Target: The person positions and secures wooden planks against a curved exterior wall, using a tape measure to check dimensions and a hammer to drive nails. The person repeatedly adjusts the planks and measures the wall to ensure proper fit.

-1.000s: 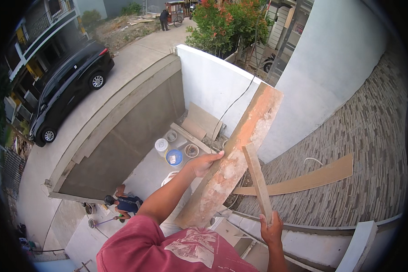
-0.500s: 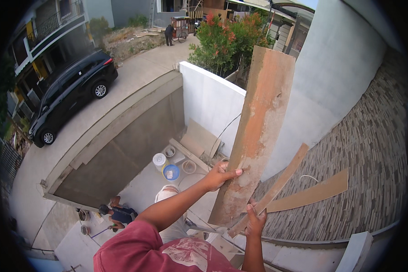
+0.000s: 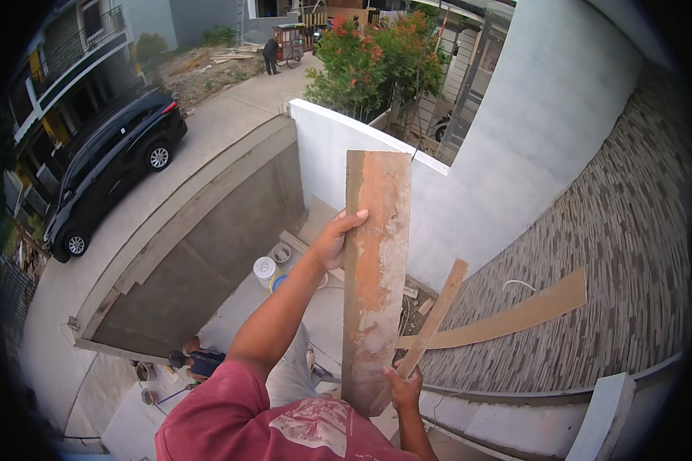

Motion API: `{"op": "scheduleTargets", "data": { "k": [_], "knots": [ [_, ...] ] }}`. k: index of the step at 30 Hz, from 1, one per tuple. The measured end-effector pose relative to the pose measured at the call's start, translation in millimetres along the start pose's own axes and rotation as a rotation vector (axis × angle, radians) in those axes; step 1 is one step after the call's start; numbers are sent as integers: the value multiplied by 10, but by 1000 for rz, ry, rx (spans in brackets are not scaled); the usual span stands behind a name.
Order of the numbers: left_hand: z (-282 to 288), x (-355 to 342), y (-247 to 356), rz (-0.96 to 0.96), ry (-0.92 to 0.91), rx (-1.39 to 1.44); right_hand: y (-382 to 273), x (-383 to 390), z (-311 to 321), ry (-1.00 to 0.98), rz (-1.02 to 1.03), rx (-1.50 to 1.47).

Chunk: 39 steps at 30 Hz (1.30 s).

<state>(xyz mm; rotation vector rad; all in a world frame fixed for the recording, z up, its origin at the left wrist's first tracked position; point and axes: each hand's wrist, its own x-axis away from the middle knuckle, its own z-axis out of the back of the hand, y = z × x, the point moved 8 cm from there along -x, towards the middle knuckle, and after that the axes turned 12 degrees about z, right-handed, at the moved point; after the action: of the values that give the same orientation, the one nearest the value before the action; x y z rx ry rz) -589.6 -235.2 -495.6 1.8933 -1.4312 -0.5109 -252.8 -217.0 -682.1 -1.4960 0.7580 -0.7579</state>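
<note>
A long, wide board (image 3: 378, 284), orange and grey with pale crusty patches, stands almost vertical in the picture. My left hand (image 3: 339, 235) grips its left edge in the upper part, thumb across the face. Low on its right, my right hand (image 3: 403, 388) is closed round a narrow wooden strip (image 3: 437, 319), which slants up to the right and crosses the board's lower end. Behind the strip, a tan strip of sheet (image 3: 515, 316) lies across a surface of grey stone-pattern cladding.
Below left are buckets (image 3: 264, 268) and a crouching co-worker (image 3: 201, 361). A white wall (image 3: 354, 131) and rendered wall (image 3: 200, 246) enclose that area. A black car (image 3: 115, 170) stands on the road beyond, where another person (image 3: 271, 55) bends by a cart. A white beam (image 3: 607, 415) is at lower right.
The wide board has swung from slanting rightward to upright and shifted left. My left hand moved higher in view. The narrow strip tipped rightward, with my right hand lower and further left.
</note>
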Motion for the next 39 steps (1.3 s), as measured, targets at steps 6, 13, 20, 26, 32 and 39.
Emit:
{"op": "scheduleTargets", "data": {
  "k": [6, 13, 20, 26, 32, 39],
  "knots": [
    [-32, -50, -175, 163, -82, 107, -266, -15, -16, -18, 161, 230],
    [-43, -34, -204, 206, -155, 166, -1638, -171, 112, 28, 682, 606],
    [-172, -28, -257, 222, -93, 114, -1845, -431, -20, -154, 527, 962],
    [-171, -33, -251, 225, -128, 155, -2105, -256, 106, 71, 872, 492],
    [-98, -23, -268, 202, -120, 169, -1751, -449, 47, -82, 551, 714],
    [-111, -9, -306, 251, -177, 142, -1369, -494, 138, -124, 413, 711]
  ]
}}
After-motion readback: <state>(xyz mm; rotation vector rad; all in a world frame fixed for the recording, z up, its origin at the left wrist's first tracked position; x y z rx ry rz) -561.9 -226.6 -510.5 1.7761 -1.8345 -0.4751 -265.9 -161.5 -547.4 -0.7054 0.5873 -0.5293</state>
